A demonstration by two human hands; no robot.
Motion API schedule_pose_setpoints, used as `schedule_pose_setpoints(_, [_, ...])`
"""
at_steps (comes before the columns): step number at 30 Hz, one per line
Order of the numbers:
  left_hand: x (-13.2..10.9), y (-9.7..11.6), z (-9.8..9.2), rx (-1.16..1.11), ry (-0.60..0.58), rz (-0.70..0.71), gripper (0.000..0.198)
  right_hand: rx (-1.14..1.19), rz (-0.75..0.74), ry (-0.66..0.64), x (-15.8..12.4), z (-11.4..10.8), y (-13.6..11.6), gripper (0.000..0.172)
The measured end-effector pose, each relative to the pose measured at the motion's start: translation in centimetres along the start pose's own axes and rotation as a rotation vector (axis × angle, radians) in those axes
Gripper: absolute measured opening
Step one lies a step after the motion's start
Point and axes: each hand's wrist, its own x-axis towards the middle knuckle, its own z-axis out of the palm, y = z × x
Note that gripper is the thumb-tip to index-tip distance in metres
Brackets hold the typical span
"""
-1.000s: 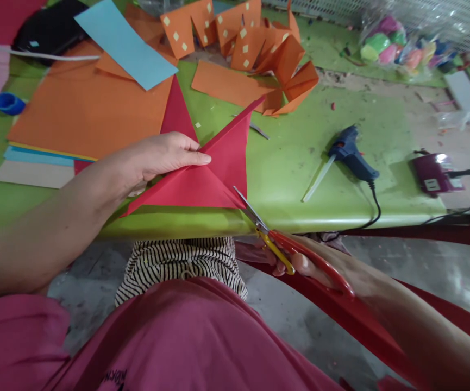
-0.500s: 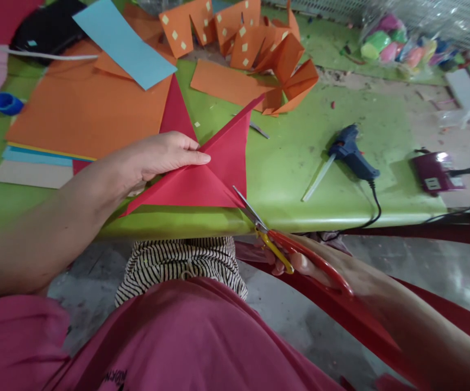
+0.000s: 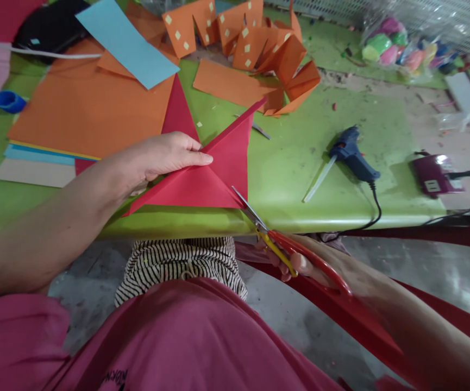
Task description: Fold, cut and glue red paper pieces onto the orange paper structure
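My left hand (image 3: pixel 177 155) pinches a red sheet of paper (image 3: pixel 230 152) near its middle, thumb on top. Creases run across the sheet to its corners, and its upper right edge is folded up. Down at the sheet's lower right corner are the scissors (image 3: pixel 255 217), with one red handle and one yellow one. Their blades lie across that corner along a crease; whether they have cut into it there I cannot tell. My right hand (image 3: pixel 295 266) is wrapped round the scissors' handles below the table edge, its fingers partly hidden.
Orange card sheets (image 3: pixel 92 108) and a light blue strip (image 3: pixel 126 43) lie at the left. Behind are folded orange pieces with pale squares (image 3: pixel 255 46). A blue glue gun (image 3: pixel 352 155) and a purple box with a cord (image 3: pixel 438 172) are at the right. Small scissors (image 3: pixel 261 130) lie behind the red paper.
The view has shifted very slightly. The scissors' handles look a little further apart; the left hand and the red paper keep their places.
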Motion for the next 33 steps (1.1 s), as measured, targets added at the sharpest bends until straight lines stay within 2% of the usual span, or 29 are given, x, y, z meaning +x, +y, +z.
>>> schedule_pose_setpoints(3, [-0.3, 0.3, 0.0, 0.029, 0.009, -0.016, 0.025, 0.053, -0.007, -0.060, 0.1, -0.1, 0.3, 0.068])
schedule_pose_setpoints(8, [-0.2, 0.1, 0.0, 0.045, 0.006, -0.004, 0.026, 0.084, 0.025, -0.015, 0.1, -0.1, 1.0, 0.070])
schedule_pose_setpoints(12, [-0.2, 0.0, -0.1, 0.079, 0.007, -0.001, 0.025, 0.120, 0.071, -0.064, 0.2, 0.0, 1.0, 0.074])
schedule_pose_setpoints(16, [-0.3, 0.2, -0.1, 0.106, 0.032, 0.006, 0.026, 0.191, 0.085, 0.000, 0.2, 0.2, 0.6, 0.069])
schedule_pose_setpoints(19, [-0.3, 0.3, -0.1, 0.091, 0.029, -0.009, 0.027, 0.229, 0.103, -0.003, 0.2, 0.3, 1.0, 0.066])
schedule_pose_setpoints(24, [-0.2, 0.1, 0.0, -0.011, -0.043, -0.002, 0.024, 0.167, 0.033, -0.039, 0.5, 0.0, 1.6, 0.062])
schedule_pose_setpoints(30, [-0.2, 0.0, 0.0, -0.032, -0.054, -0.008, 0.024, 0.057, -0.017, -0.068, 1.0, -0.2, 0.2, 0.067])
schedule_pose_setpoints(33, [-0.1, 0.0, 0.0, -0.024, -0.060, -0.001, 0.024, 0.022, -0.072, -0.028, 1.1, 0.0, -0.2, 0.067])
